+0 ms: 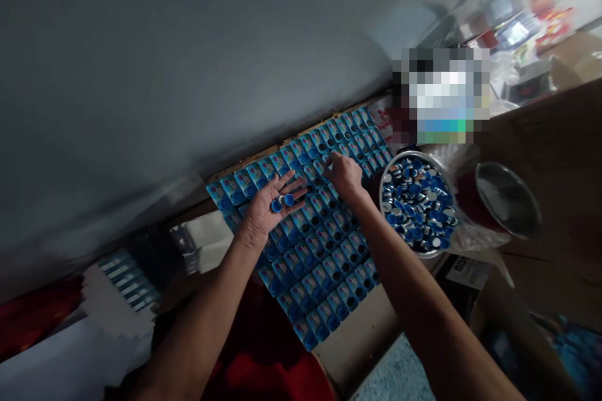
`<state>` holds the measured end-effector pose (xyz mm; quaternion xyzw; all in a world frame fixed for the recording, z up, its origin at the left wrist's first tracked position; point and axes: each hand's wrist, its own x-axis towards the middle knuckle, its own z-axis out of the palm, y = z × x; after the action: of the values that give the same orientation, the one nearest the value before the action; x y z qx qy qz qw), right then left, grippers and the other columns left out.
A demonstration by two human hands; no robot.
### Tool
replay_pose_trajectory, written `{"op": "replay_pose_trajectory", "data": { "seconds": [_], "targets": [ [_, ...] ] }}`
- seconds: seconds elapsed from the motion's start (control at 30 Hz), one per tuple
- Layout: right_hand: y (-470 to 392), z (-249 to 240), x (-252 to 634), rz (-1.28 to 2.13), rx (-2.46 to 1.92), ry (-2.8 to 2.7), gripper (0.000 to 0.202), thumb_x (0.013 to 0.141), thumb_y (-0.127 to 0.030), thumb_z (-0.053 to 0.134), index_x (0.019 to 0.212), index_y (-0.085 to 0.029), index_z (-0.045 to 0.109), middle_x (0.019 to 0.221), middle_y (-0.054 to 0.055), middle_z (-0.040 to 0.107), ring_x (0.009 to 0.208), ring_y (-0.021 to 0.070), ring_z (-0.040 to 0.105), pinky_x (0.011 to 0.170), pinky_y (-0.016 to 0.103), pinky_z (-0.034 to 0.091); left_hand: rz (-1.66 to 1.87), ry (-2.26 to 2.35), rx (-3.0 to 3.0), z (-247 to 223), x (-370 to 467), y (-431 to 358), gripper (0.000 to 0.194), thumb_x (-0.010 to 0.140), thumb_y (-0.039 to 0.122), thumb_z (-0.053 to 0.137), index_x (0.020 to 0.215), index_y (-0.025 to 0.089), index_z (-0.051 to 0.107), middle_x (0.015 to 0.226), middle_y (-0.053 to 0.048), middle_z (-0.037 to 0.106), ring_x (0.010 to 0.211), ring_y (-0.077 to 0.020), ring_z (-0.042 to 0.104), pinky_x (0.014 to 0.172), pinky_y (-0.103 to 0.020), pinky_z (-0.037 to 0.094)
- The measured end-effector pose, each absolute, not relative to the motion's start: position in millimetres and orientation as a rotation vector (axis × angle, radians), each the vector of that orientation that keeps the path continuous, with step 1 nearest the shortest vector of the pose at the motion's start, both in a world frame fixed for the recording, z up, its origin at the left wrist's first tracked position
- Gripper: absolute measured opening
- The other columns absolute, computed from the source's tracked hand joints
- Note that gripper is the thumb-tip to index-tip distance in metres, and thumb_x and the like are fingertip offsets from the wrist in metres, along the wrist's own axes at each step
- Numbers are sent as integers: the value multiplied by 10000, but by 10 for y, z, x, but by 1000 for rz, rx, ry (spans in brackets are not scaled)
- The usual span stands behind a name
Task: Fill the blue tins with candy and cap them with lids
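Observation:
My left hand is palm up with its fingers spread, over the left part of a sheet of blue cards. A few small round blue-and-white discs lie across its palm and finger bases. My right hand is closed, fingertips curled down at the upper middle cards; whatever it pinches is hidden. The blue printed cards lie in close slanting rows, each with a round spot near its lower end. Many spots look bright blue, others dark. Right of the cards, a round metal bowl is full of similar loose discs.
A tilted metal bowl sits at the right, with clear plastic between the bowls. A grey wall rises behind the cards. Cardboard boxes stand lower right. Something red is below the cards. One patch is pixelated.

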<state>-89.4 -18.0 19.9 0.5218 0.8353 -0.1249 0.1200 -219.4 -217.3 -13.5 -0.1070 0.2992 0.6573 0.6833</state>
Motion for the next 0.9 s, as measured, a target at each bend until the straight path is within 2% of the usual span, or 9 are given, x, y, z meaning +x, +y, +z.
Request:
{"op": "replay_pose_trajectory", "data": {
  "seconds": [0.07, 0.13, 0.23, 0.33, 0.43, 0.53, 0.67, 0.73, 0.9],
  "targets": [
    [-479, 285, -892, -517, 1428, 2684, 136, 860, -306, 707, 978, -245, 734, 916, 44, 712, 877, 215, 660, 791, 310, 472, 1454, 691, -236, -113, -2165, -2202, 482, 977, 447, 537, 1385, 196, 591, 1387, -164, 637, 1205, -335, 661, 1012, -560, 528],
    [-842, 321, -859, -807, 1244, 2859, 146, 918, -308, 639, 988, -260, 758, 936, 38, 697, 852, 185, 655, 796, 284, 485, 1442, 712, -222, -112, -2135, -2220, 492, 974, 468, 553, 1395, 216, 594, 1353, -148, 662, 1159, -304, 686, 990, -509, 555],
    [-1315, 269, -791, -1200, 1014, 2870, 185, 903, -230, 629, 997, -285, 779, 1039, 42, 696, 919, 177, 669, 823, 266, 511, 1432, 752, -254, -137, -2065, -2208, 462, 985, 441, 541, 1366, 194, 624, 1265, -134, 712, 1046, -246, 725, 877, -367, 607],
    [-1508, 163, -705, -1368, 1240, 2779, 142, 834, -192, 665, 879, -267, 777, 1002, 39, 726, 936, 196, 685, 849, 289, 534, 1419, 737, -326, -167, -1970, -2174, 418, 998, 355, 504, 1324, 134, 643, 1198, -153, 737, 999, -240, 736, 767, -313, 620],
    [-1371, 99, -609, -1482, 1563, 2630, 146, 817, -237, 653, 907, -236, 768, 897, 30, 759, 817, 197, 700, 771, 291, 547, 1420, 701, -367, -181, -1918, -2166, 350, 992, 304, 504, 1224, 108, 680, 1171, -157, 748, 1050, -260, 730, 850, -366, 618],
    [-1030, 81, -579, -1195, 1808, 2634, 177, 810, -287, 656, 922, -216, 772, 857, 31, 773, 795, 202, 705, 763, 293, 525, 1465, 691, -344, -185, -1965, -2185, 299, 977, 298, 531, 1144, 121, 705, 1198, -144, 742, 1127, -280, 706, 980, -440, 571],
    [-625, 73, -700, -596, 1712, 2547, 99, 755, -303, 717, 813, -244, 770, 842, 24, 768, 826, 222, 704, 750, 306, 491, 1501, 674, -280, -201, -2104, -2204, 324, 960, 323, 559, 1180, 132, 702, 1279, -148, 709, 1237, -292, 650, 1056, -466, 516],
    [-493, 70, -800, -482, 1623, 2450, 103, 725, -308, 751, 810, -251, 758, 863, 25, 765, 847, 233, 704, 726, 308, 484, 1496, 663, -260, -213, -2149, -2199, 353, 966, 356, 553, 1198, 135, 698, 1306, -154, 694, 1275, -300, 623, 1073, -475, 498],
    [-248, 25, -1049, -380, 1494, 2286, 278, 623, -301, 867, 864, -256, 734, 971, 39, 758, 905, 246, 688, 727, 314, 483, 1493, 622, -192, -234, -2146, -2182, 441, 993, 451, 502, 1284, 163, 669, 1388, -147, 645, 1334, -316, 572, 1086, -484, 477]
  ]
}}
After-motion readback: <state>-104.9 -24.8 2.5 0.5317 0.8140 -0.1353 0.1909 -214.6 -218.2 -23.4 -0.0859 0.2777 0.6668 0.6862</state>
